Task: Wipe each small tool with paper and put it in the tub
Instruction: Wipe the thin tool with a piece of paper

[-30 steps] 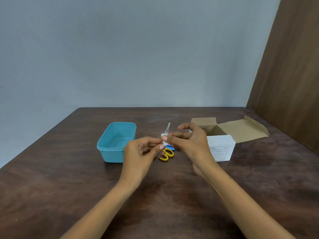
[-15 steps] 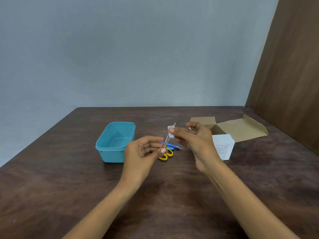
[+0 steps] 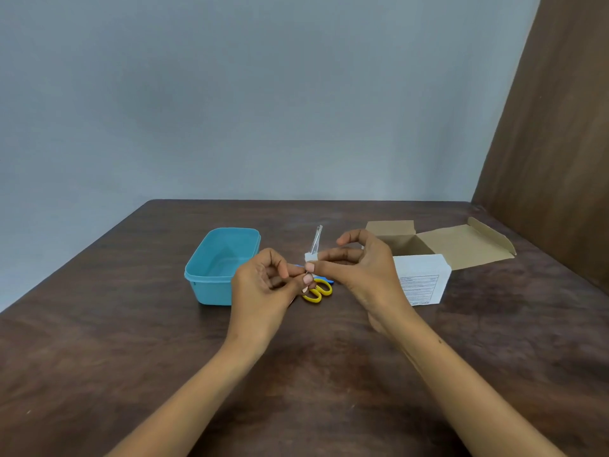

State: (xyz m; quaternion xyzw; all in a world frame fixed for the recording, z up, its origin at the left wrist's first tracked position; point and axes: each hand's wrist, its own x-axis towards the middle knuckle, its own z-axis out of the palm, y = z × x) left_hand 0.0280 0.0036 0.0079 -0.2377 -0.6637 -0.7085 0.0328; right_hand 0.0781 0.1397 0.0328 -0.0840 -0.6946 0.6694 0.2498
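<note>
Above the near part of the dark wooden desk (image 3: 131, 374), two bare forearms are raised toward the middle. A thin metal tool (image 3: 315, 239), seemingly tweezers, is pinched at its lower end by the left hand (image 3: 263, 285), its tip tilted up and away. A small piece of white paper (image 3: 310, 257) is pinched round the tool's shaft by the thumb and fingers of the right hand (image 3: 362, 272). Yellow-handled scissors (image 3: 317, 291) and a blue tool (image 3: 324, 280) are seen lying on the desk just behind the hands. The teal tub (image 3: 211, 275) is set to the left, an open cardboard box (image 3: 461, 249) farther right
</note>
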